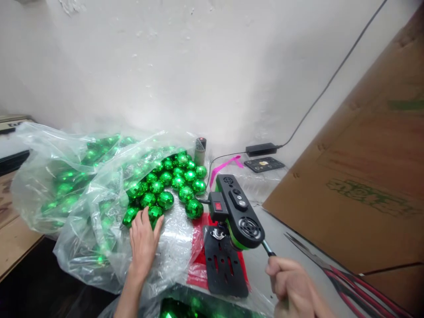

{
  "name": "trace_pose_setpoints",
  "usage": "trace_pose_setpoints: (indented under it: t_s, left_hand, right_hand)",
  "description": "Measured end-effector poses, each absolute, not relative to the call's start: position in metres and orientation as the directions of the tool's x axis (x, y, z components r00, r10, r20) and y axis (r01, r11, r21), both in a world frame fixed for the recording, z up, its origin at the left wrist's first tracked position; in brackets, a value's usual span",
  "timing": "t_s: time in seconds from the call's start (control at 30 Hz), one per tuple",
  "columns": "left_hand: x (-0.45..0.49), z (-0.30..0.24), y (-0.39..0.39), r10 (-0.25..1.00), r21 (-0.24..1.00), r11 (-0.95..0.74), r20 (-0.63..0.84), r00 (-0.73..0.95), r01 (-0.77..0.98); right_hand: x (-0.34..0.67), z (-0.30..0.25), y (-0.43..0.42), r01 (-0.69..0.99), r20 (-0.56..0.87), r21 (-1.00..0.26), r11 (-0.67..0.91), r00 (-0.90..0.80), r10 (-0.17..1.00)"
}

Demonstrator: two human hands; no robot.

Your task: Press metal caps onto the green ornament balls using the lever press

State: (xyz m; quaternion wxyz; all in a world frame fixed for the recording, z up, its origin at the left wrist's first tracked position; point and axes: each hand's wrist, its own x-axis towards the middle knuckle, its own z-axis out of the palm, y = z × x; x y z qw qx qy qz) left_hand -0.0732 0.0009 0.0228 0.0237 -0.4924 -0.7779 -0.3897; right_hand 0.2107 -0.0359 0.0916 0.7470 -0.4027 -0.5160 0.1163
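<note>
My left hand [144, 238] reaches into a heap of shiny green faceted balls [178, 182]. Its thumb and fingers are curled around one green ball [155, 213] at the near edge of the heap. On the right, my right hand [291, 282] is wrapped around the handle of a metal lever [268, 248]. That lever juts out from a black machine [239, 212] with round vents and a red switch. The machine stands on a slotted black base plate [226, 265], over red plastic [195, 269].
A clear plastic bag [99, 198] holds more balls. Long-nosed pliers with red handles [344, 278] lie beside a cardboard box [357, 190]. A phone-like black slab [264, 164], power adapter [261, 149], pink ribbon [221, 167] and small cylinder [200, 150] stand near the wall.
</note>
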Motion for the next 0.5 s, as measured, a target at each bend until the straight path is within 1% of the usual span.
trace_pose_setpoints:
  t_s: [0.03,0.1,0.13,0.2,0.3,0.33,0.4,0.47,0.5]
  left_hand:
    - [-0.080,0.032,0.016,0.780,0.635,0.297,0.269,-0.565,0.713]
    - [-0.089,0.041,0.036,0.804,0.702,0.377,0.074,-0.589,0.603]
    - [-0.090,0.041,0.041,0.810,0.734,0.382,0.028,-0.586,0.562]
    - [-0.086,0.038,0.042,0.817,0.788,0.360,-0.008,-0.576,0.499]
    - [-0.069,0.030,0.029,0.835,0.897,0.310,-0.098,-0.541,0.316]
    - [-0.061,0.027,0.022,0.849,0.934,0.282,-0.135,-0.511,0.221]
    - [-0.040,0.021,0.008,0.876,0.972,0.225,-0.231,-0.424,-0.065]
    - [-0.018,0.013,-0.005,0.883,0.909,0.205,-0.332,-0.333,-0.362]
    - [-0.008,0.009,-0.010,0.880,0.860,0.206,-0.372,-0.296,-0.467]
  right_hand:
    - [0.211,0.093,-0.036,0.240,0.687,-0.712,0.660,0.431,0.585]
    - [0.211,0.097,-0.036,0.250,0.721,-0.675,0.694,0.422,0.550]
    - [0.211,0.098,-0.036,0.257,0.738,-0.657,0.708,0.406,0.538]
    - [0.211,0.100,-0.036,0.263,0.758,-0.641,0.721,0.363,0.541]
    - [0.211,0.107,-0.037,0.252,0.739,-0.666,0.702,0.345,0.578]
    - [0.211,0.111,-0.037,0.249,0.733,-0.672,0.697,0.352,0.582]
    - [0.210,0.121,-0.036,0.250,0.727,-0.681,0.688,0.347,0.593]
    - [0.208,0.131,-0.035,0.260,0.722,-0.689,0.676,0.327,0.610]
    - [0.207,0.136,-0.035,0.266,0.723,-0.689,0.674,0.318,0.614]
